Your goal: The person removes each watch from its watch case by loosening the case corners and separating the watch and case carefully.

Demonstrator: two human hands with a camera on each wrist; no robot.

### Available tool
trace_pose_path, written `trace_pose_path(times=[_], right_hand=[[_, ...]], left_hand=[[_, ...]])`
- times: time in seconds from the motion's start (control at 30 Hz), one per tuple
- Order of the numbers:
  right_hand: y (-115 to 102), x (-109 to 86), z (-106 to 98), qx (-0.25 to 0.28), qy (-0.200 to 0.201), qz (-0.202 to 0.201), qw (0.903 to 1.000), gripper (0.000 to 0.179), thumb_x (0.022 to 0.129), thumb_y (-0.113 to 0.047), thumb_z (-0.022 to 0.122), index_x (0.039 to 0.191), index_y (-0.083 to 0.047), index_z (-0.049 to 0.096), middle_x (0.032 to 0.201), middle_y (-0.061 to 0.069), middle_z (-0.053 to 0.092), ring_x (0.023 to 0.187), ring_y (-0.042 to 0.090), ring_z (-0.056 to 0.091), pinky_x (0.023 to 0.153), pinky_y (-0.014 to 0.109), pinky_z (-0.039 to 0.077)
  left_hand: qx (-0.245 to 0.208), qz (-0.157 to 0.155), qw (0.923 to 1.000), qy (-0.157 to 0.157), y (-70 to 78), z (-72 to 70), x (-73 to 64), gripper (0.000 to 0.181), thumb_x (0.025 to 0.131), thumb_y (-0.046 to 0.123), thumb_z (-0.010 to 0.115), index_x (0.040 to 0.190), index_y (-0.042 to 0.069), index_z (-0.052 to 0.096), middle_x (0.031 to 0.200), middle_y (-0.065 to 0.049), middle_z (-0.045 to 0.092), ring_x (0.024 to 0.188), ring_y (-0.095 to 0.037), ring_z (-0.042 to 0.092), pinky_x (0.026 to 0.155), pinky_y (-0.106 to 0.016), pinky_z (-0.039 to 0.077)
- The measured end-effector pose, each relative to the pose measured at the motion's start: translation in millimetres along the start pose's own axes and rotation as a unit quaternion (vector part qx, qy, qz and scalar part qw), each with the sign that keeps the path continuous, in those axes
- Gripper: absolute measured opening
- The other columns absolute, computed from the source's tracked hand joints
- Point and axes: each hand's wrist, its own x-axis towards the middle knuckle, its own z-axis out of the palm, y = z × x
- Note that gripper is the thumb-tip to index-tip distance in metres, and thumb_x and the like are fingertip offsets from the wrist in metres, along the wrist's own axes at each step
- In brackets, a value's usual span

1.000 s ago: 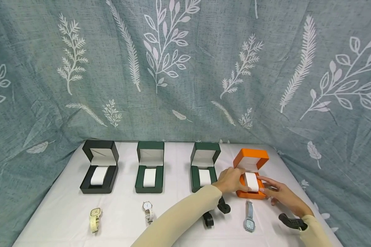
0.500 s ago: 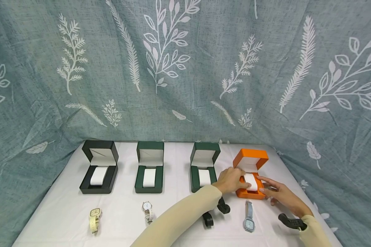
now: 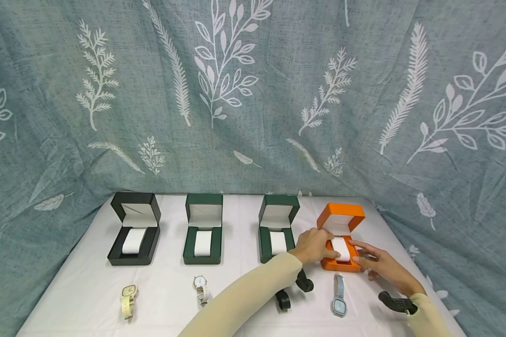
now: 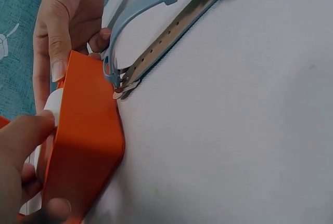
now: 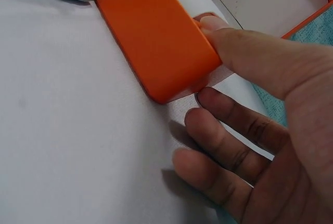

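An orange watch box (image 3: 340, 267) stands with its lid raised at the right end of a row. Inside its base sits a white watch cushion (image 3: 340, 249). My left hand (image 3: 314, 245) reaches in from the left and pinches the cushion, its thumb at the front end and the fingers toward the lid. In the left wrist view the left thumb lies over the white cushion (image 4: 53, 102). My right hand (image 5: 260, 115) holds the right wall of the box (image 5: 151, 31), thumb at the rim and other fingers outside. A light blue watch (image 3: 339, 297) lies just in front of the box.
Left of it stand two green watch boxes (image 3: 202, 260) and a black one (image 3: 128, 260), lids raised, each with a white cushion. Before them lie a yellow watch (image 3: 128, 299), a white-strapped watch (image 3: 200, 288) and a black watch (image 3: 283, 299). A patterned curtain (image 3: 253, 140) hangs behind.
The white cushion has sunk slightly lower into the orange box under my left hand. My right hand stays at the box's right side.
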Motion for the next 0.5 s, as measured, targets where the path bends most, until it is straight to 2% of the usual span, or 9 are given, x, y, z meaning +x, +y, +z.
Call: trace_pose_path(times=[0.17,0.37,0.5], right_hand=[[-4,-0.1,0,-0.024,0.008,-0.021,0.9995,0.070,0.099,-0.039,0.070,0.159,-0.015,0.041,0.124,0.016,0.062,0.091,0.027,0.063,0.068,0.040,0.056],[-4,-11.3,-4,-0.069,0.070,-0.029,0.9947,0.067,0.097,-0.042,0.072,0.152,-0.009,0.051,0.127,0.019,0.061,0.083,0.025,0.065,0.065,0.038,0.056],[-6,-22.5,-7,-0.093,0.098,-0.029,0.9904,0.065,0.097,-0.045,0.071,0.148,-0.006,0.054,0.126,0.020,0.062,0.082,0.024,0.064,0.064,0.037,0.056]], left_hand=[[-0.001,0.027,0.9995,0.014,-3.9,-6.7,-2.7,0.029,0.094,0.046,0.075,0.105,0.020,0.078,0.075,0.011,0.061,0.064,-0.003,0.050,0.055,-0.019,0.038],[-0.044,0.076,0.9960,0.020,1.4,-29.4,-9.5,0.020,0.100,0.030,0.068,0.107,0.018,0.082,0.081,0.014,0.069,0.060,0.003,0.049,0.054,-0.013,0.037],[-0.040,0.118,0.9919,0.027,0.0,-51.6,-23.0,0.021,0.102,0.021,0.062,0.110,0.017,0.081,0.088,0.014,0.071,0.063,0.004,0.051,0.058,-0.010,0.039]])
